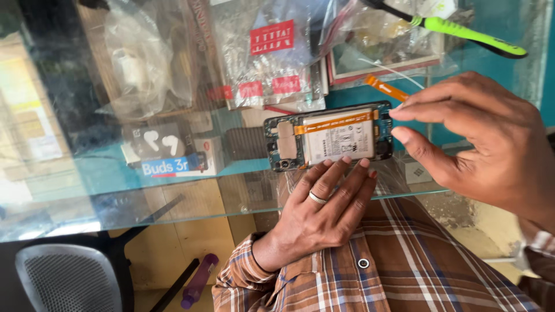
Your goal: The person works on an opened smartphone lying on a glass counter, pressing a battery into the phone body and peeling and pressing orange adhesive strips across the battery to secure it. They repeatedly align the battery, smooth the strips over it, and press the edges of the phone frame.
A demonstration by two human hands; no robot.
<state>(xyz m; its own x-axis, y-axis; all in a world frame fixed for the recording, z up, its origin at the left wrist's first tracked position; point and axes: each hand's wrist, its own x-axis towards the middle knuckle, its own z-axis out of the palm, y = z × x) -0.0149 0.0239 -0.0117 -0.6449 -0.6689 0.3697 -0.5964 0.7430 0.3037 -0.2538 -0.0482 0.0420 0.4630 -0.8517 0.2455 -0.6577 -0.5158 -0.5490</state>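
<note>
- An opened smartphone [328,137], back cover off, lies flat on a glass counter [87,190], near its front edge, battery side up.
- Its long axis runs left to right across the view; the camera end points left.
- The left hand [324,208] rests below the phone, fingers close together, fingertips touching its lower edge.
- The right hand [480,144] hovers just beside the phone's right end, thumb and forefinger slightly apart, pinching nothing that I can see.
- An orange flex strip [386,88] sticks out behind those fingers.
- Risk, as I judge it: a hard tug could tear that thin strip, or the phone could slide on smooth glass.
- Plastic bags [272,52] lie behind.
</note>
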